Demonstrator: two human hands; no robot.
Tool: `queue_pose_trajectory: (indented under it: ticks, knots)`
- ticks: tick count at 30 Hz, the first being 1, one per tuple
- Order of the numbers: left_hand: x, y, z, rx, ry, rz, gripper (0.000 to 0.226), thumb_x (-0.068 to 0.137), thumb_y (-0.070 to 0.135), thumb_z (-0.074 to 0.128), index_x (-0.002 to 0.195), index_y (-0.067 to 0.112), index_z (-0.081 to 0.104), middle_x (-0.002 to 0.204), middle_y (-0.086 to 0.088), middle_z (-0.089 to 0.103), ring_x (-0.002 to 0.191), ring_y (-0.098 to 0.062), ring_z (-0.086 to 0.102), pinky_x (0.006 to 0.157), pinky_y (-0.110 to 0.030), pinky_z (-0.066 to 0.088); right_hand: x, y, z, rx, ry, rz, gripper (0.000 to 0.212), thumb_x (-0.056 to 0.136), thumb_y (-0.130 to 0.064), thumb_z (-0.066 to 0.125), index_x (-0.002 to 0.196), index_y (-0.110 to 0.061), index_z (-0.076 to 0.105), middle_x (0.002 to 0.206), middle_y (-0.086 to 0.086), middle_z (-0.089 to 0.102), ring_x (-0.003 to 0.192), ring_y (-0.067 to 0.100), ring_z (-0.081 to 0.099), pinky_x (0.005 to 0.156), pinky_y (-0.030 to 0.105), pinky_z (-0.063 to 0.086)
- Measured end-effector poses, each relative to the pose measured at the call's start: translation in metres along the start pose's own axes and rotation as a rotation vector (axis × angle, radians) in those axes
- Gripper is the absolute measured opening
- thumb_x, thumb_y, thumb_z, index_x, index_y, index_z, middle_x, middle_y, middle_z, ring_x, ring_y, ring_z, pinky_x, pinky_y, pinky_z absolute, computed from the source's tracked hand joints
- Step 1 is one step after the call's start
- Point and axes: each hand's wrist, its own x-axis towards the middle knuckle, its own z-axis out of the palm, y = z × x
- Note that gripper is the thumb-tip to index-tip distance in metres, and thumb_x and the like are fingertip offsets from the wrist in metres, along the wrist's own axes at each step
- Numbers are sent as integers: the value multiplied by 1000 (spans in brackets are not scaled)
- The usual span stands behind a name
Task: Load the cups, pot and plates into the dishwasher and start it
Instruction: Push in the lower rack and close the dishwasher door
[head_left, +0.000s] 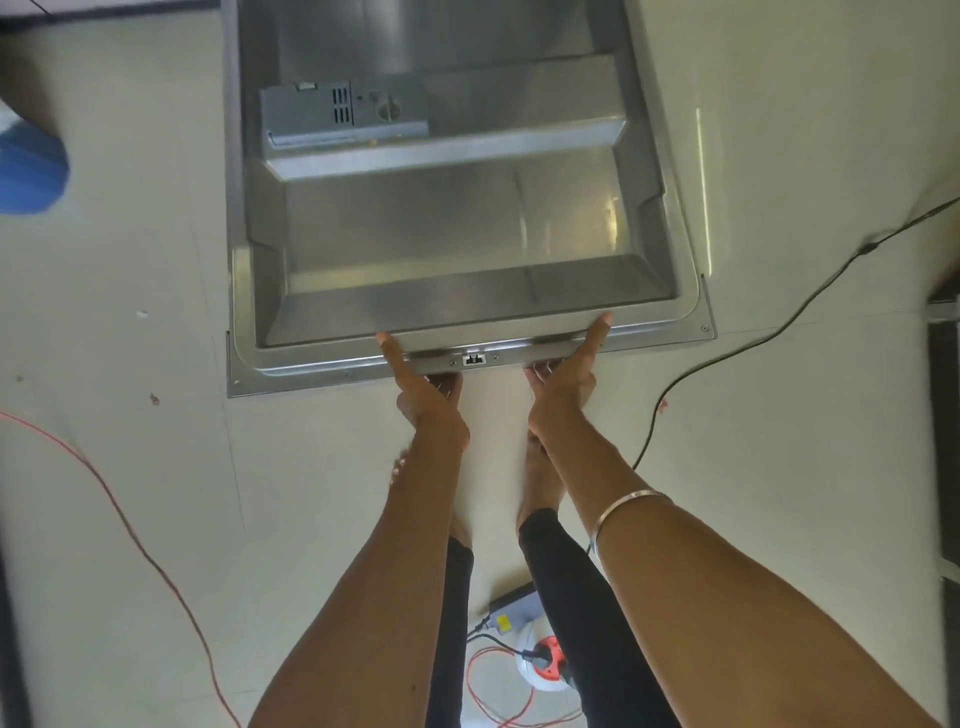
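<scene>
The dishwasher door (452, 234) lies open and nearly flat below me, its steel inner face up, with the grey detergent dispenser (343, 111) near the hinge side. My left hand (423, 387) grips the door's near edge left of the latch (474, 358), thumb on top and fingers curled underneath. My right hand (563, 371) grips the same edge right of the latch in the same way. No cups, pot or plates are in view, and the racks are hidden.
Pale tiled floor surrounds the door. A black cable (769, 332) runs along the right, an orange cable (135, 535) along the left. An extension reel (545, 662) lies by my feet. A blue object (28, 166) sits at the far left.
</scene>
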Motion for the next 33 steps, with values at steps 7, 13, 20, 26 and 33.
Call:
queue_pose_trajectory:
  ticks: [7,13,20,26,33]
  knots:
    - [-74,47,20,12,-53,-65,53,77,73,61,94,23,56,94,-8,65,106,-30,63,100,-43,51,-61,-9,-4,-119,46,-331,50,93,-55,55,111,-9,63,97,3,72,89,19,71,84,39,60]
    - [-126,94,53,24,17,-73,67,70,79,62,108,24,60,86,-4,66,84,-23,59,87,-35,54,-109,-39,-7,-433,233,-901,42,87,-32,67,124,-20,50,108,2,53,87,19,57,72,24,52]
    - [-177,131,96,0,136,41,78,67,83,59,117,25,49,116,-2,65,101,-24,63,92,-39,51,-141,-114,49,-788,-209,-1578,29,98,-10,51,126,-9,61,144,8,48,135,21,41,111,32,38]
    - [-220,135,109,50,192,482,34,89,49,62,100,18,52,93,-1,67,82,-17,67,75,-37,58,-158,-161,104,-1022,-154,-1967,44,104,-23,30,130,-7,61,142,8,54,140,27,41,118,43,27]
    - [-211,185,79,591,97,1646,24,96,12,55,81,9,72,70,-2,67,68,-25,57,67,-33,45,-181,-198,142,-1072,-97,-2057,41,102,-20,37,135,-6,57,144,6,53,144,27,35,117,45,28]
